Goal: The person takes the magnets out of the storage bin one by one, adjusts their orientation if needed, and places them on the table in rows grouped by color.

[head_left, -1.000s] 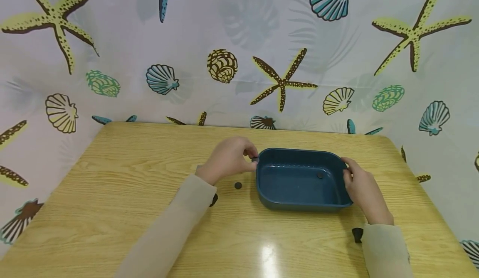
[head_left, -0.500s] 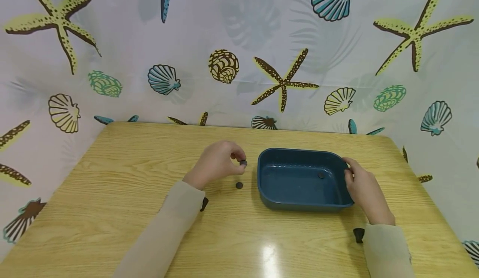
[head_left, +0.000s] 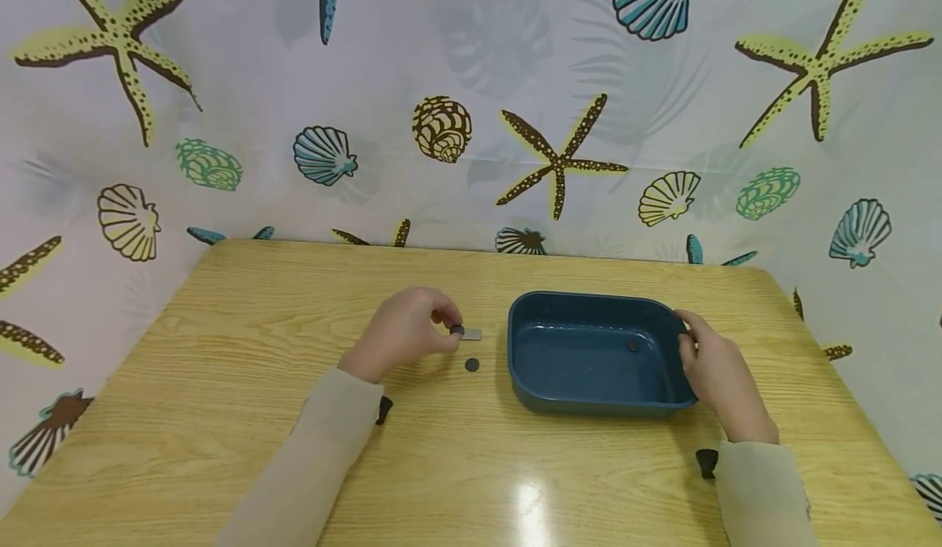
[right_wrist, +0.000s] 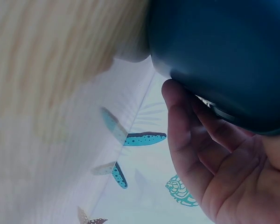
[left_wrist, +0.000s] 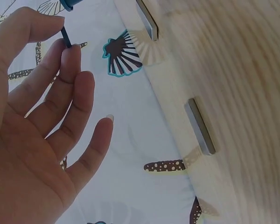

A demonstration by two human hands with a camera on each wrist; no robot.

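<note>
My left hand (head_left: 405, 330) pinches a small dark round disc (head_left: 457, 330) between thumb and fingertips, just above the table left of the tub. Edge-on, the thin disc (left_wrist: 66, 37) shows in the left wrist view. Beside those fingertips a flat grey bar (head_left: 473, 334) lies on the wood. A second dark disc (head_left: 473, 365) lies a little nearer. The blue rectangular tub (head_left: 581, 408) stands upright to the right, with another dark disc (head_left: 633, 346) on its floor. At its right end my right hand (head_left: 721, 379) grips the rim, fingers beneath the edge in the right wrist view.
Two metal bars lie apart on the wood in the left wrist view, a nearer bar (left_wrist: 199, 126) and a farther bar (left_wrist: 147, 18). Behind the wooden table (head_left: 257, 302) hangs a white cloth (head_left: 383, 65) printed with shells and starfish.
My left hand has moved left from the tub's left rim, with the disc still pinched. The grey bar has come into sight beside it. My right hand stays on the tub.
</note>
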